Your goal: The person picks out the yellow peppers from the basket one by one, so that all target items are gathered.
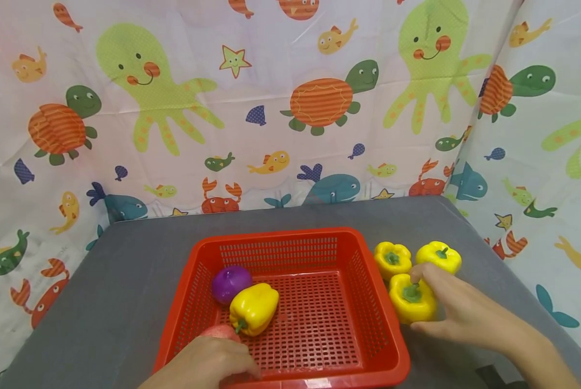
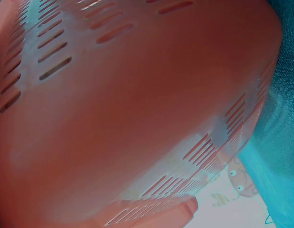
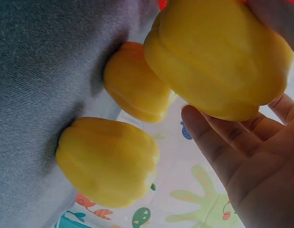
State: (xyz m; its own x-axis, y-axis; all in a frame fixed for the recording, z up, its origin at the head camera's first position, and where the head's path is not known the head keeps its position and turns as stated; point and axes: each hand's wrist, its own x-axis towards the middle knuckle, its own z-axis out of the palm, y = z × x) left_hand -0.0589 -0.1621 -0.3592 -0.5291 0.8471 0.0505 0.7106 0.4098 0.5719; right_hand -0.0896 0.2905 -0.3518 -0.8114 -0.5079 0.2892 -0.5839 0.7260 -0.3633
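Note:
My right hand (image 1: 458,310) holds a yellow bell pepper (image 1: 412,299) with a green stem, just right of the red basket (image 1: 315,382). In the right wrist view the thumb lies on one side of this bell pepper (image 3: 218,57) and the fingers (image 3: 215,142) lie on the other. My left hand (image 1: 210,362) is over the basket's near left corner, its fingers mostly hidden, so I cannot tell what they hold. Beside it a reddish round item (image 1: 221,332) partly shows. Inside the basket also lie a yellow bell pepper (image 1: 254,309) on its side and a purple onion (image 1: 231,283).
Two more yellow bell peppers (image 1: 392,259) (image 1: 438,256) stand on the grey tabletop (image 1: 130,275), right of the basket. The basket's slotted outer wall (image 2: 137,118) fills most of the left wrist view. A curtain (image 1: 271,129) printed with sea animals hangs behind the table.

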